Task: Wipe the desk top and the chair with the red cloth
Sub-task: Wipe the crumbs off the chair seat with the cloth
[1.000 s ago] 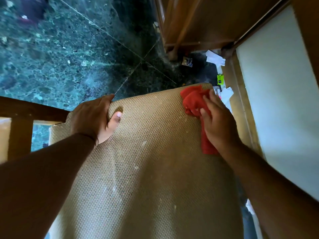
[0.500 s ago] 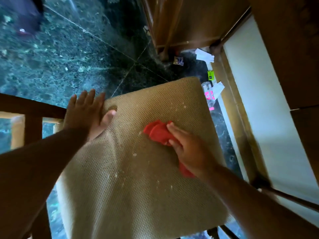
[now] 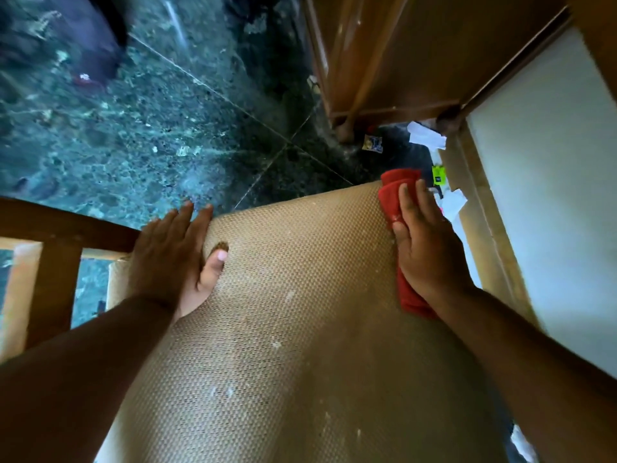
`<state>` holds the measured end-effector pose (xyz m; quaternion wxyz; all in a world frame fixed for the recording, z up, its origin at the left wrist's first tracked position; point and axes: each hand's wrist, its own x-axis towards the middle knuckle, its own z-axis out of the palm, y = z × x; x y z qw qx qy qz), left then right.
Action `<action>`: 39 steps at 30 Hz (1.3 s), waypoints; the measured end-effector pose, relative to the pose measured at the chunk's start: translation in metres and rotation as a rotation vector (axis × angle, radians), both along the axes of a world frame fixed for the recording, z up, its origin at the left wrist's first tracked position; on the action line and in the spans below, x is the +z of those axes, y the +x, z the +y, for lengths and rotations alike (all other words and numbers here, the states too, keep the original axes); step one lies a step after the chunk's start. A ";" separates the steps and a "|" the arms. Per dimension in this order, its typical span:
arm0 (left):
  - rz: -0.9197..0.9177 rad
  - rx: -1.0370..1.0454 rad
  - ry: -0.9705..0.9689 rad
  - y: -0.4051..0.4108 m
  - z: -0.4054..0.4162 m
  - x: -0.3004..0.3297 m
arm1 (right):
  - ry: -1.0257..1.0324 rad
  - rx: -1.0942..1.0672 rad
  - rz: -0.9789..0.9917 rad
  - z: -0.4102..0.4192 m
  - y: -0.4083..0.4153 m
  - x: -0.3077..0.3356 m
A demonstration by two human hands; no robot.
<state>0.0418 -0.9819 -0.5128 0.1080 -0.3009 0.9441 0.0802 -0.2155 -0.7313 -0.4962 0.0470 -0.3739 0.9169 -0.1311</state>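
The chair's tan woven seat cushion [image 3: 293, 322] fills the middle of the view, speckled with pale crumbs. My right hand [image 3: 424, 242] presses the red cloth [image 3: 395, 192] flat against the seat's far right corner; the cloth sticks out past my fingertips and below my palm. My left hand [image 3: 173, 259] lies on the seat's left edge with fingers stretched out and the thumb on the fabric, next to the chair's wooden back rail [image 3: 66, 228]. The desk top is not in view.
Dark green speckled floor tiles [image 3: 133, 128] lie beyond the chair. A wooden furniture leg and frame [image 3: 367, 61] stand at the top right. A white wall panel [image 3: 551, 195] runs along the right. Paper scraps [image 3: 427, 137] and a green wrapper [image 3: 438, 175] litter the floor.
My right hand has swept the red cloth from the middle of the seat back out to the far right corner. My left hand stays on the left edge.
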 end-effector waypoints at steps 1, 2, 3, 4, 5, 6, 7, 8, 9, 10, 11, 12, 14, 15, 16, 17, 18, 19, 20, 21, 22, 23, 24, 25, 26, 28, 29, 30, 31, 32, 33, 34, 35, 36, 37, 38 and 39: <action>0.000 0.001 0.001 0.000 0.000 -0.002 | -0.025 -0.027 0.032 -0.005 0.004 -0.001; 0.002 0.006 0.000 0.001 -0.001 -0.003 | -0.064 -0.052 0.056 -0.010 0.008 -0.001; 0.007 0.014 -0.003 0.002 -0.002 -0.005 | -0.106 -0.073 0.069 -0.015 0.013 0.001; 0.012 0.015 -0.003 0.003 -0.002 -0.007 | -0.135 -0.085 0.068 -0.018 0.020 0.004; 0.018 0.012 -0.002 0.004 -0.001 -0.009 | -0.148 -0.070 0.057 -0.019 0.031 0.008; 0.025 0.013 0.000 0.004 -0.001 -0.009 | -0.151 -0.016 0.037 -0.018 0.048 0.011; 0.030 0.014 0.004 0.004 -0.001 -0.009 | -0.151 0.080 0.000 -0.015 0.072 0.014; 0.032 0.015 0.007 0.004 -0.002 -0.008 | -0.146 0.204 -0.056 -0.010 0.103 0.015; 0.032 0.012 0.012 0.003 -0.002 -0.007 | -0.125 0.337 -0.123 0.000 0.136 0.017; 0.029 0.010 0.017 0.003 -0.001 -0.005 | -0.104 0.457 -0.187 0.012 0.165 0.022; 0.027 0.009 0.020 0.003 -0.001 -0.004 | -0.090 0.541 -0.271 0.022 0.183 0.029; 0.027 0.009 0.022 0.004 -0.001 -0.003 | -0.087 0.573 -0.360 0.031 0.189 0.035; 0.031 0.016 0.026 0.004 0.000 -0.002 | -0.147 0.503 -0.419 0.040 0.172 0.046; 0.036 0.021 0.031 0.003 0.000 -0.002 | -0.189 0.414 -0.381 0.039 0.154 0.052; 0.040 0.023 0.032 0.003 0.000 -0.002 | -0.233 0.297 -0.327 0.035 0.131 0.056; 0.039 0.023 0.028 0.003 0.000 -0.003 | -0.265 0.165 -0.273 0.026 0.104 0.060; 0.034 0.020 0.024 0.002 0.000 -0.003 | -0.269 0.050 -0.211 0.012 0.077 0.061; 0.030 0.021 0.023 0.003 0.000 -0.003 | -0.249 -0.020 -0.142 -0.008 0.054 0.057; 0.032 0.023 0.025 0.004 -0.001 -0.004 | -0.208 -0.066 -0.104 -0.030 0.033 0.049; 0.039 0.023 0.028 0.004 -0.001 -0.005 | -0.155 -0.090 -0.095 -0.053 0.020 0.040; 0.049 0.023 0.030 0.004 -0.001 -0.006 | -0.104 -0.072 -0.094 -0.073 0.015 0.032; 0.056 0.024 0.029 0.004 -0.001 -0.007 | -0.067 -0.021 -0.079 -0.090 0.018 0.027; 0.055 0.021 0.024 0.005 -0.002 -0.007 | -0.054 0.041 -0.052 -0.099 0.027 0.024; 0.049 0.014 0.020 0.005 -0.002 -0.008 | -0.075 0.110 -0.021 -0.101 0.042 0.024; 0.045 0.011 0.019 0.006 -0.002 -0.007 | -0.111 0.188 -0.016 -0.097 0.061 0.026; 0.041 0.012 0.024 0.005 -0.001 -0.005 | -0.112 0.339 -0.081 -0.073 0.103 0.030; 0.039 0.013 0.029 0.004 -0.001 -0.003 | -0.079 0.402 -0.118 -0.059 0.125 0.032; 0.039 0.017 0.035 0.004 0.000 -0.002 | -0.050 0.458 -0.157 -0.045 0.142 0.035; 0.039 0.023 0.036 0.005 0.000 -0.001 | -0.043 0.511 -0.205 -0.031 0.154 0.038; 0.038 0.023 0.034 0.006 0.000 0.000 | -0.058 0.553 -0.263 -0.016 0.158 0.041; 0.036 0.018 0.030 0.006 0.000 -0.001 | -0.107 0.581 -0.297 -0.004 0.155 0.043; 0.035 0.013 0.027 0.006 0.000 -0.001 | -0.169 0.569 -0.303 0.006 0.147 0.046; 0.036 0.011 0.024 0.005 0.001 -0.002 | -0.232 0.502 -0.292 0.012 0.135 0.048; 0.037 0.012 0.020 0.005 0.000 -0.003 | -0.272 0.389 -0.269 0.011 0.122 0.048; 0.038 0.012 0.016 0.006 0.000 -0.003 | -0.279 0.262 -0.246 0.004 0.110 0.046; 0.039 0.011 0.015 0.006 -0.001 -0.004 | -0.248 0.166 -0.217 -0.008 0.100 0.043; 0.040 0.011 0.016 0.006 -0.001 -0.004 | -0.167 0.120 -0.168 -0.022 0.094 0.038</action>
